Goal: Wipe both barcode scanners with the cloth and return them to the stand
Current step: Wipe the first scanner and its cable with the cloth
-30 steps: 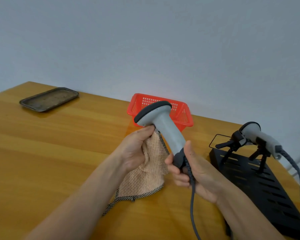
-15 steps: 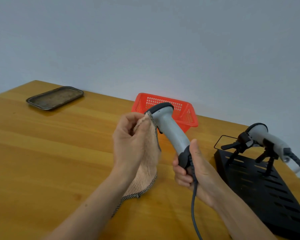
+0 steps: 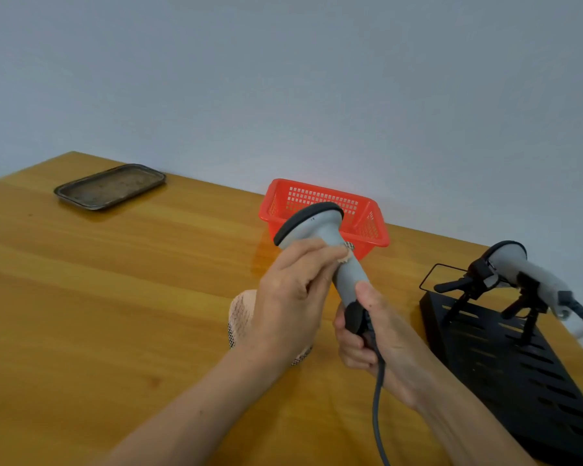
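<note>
Both hands worked: the right hand [image 3: 381, 334] curled round the handle of the grey plastic barcode scanner [image 3: 320, 227] to steady it; just above its fingers, the left hand [image 3: 290, 297] pinched the peach waffle cloth [image 3: 241, 314] against the neck.

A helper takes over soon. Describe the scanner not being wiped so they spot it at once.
At the right side of the wooden table sits a black slotted stand. A grey scanner with a dark-rimmed head lies across its forked props. Unlike the other scanner, gripped by the right hand while the left hand presses a cloth to it, nobody touches this one.
</note>
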